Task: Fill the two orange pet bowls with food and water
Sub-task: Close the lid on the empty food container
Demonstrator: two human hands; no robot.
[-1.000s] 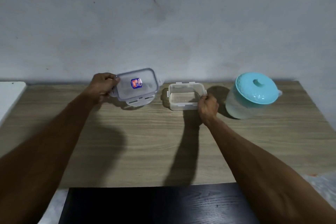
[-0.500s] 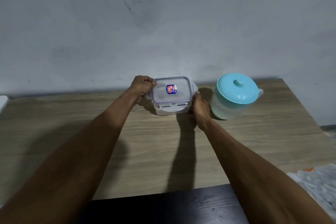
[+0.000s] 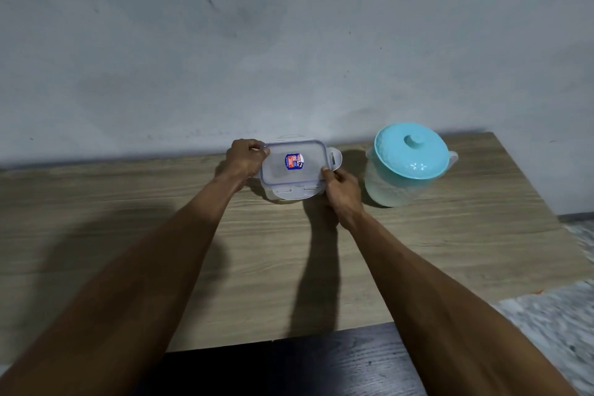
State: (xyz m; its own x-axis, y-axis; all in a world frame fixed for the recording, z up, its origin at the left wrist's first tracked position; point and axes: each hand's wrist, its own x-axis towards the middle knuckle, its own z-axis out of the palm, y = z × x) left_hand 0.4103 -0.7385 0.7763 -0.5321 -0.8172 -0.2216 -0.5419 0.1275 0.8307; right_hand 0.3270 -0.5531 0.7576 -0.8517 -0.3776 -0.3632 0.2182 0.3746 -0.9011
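Observation:
A clear plastic food container (image 3: 283, 198) stands at the back of the wooden table (image 3: 128, 235), and its clear lid (image 3: 294, 165) with a blue label lies on top of it. My left hand (image 3: 246, 159) grips the lid's left end. My right hand (image 3: 342, 191) holds the lid's front right corner, thumb on top. The lid's side flaps stick out unclipped. To the right stands a translucent pitcher (image 3: 395, 186) with a turquoise lid (image 3: 411, 151). No orange bowl is in view.
A grey wall rises right behind the table. A dark wooden surface (image 3: 305, 363) lies along the table's near edge. Past the right edge there is speckled floor (image 3: 556, 325) with a sliver of something orange.
My left hand carried the lid from the left onto the container and it now sits flatter on top. My right hand shifted from the container's side to the lid's corner. The camera turned left.

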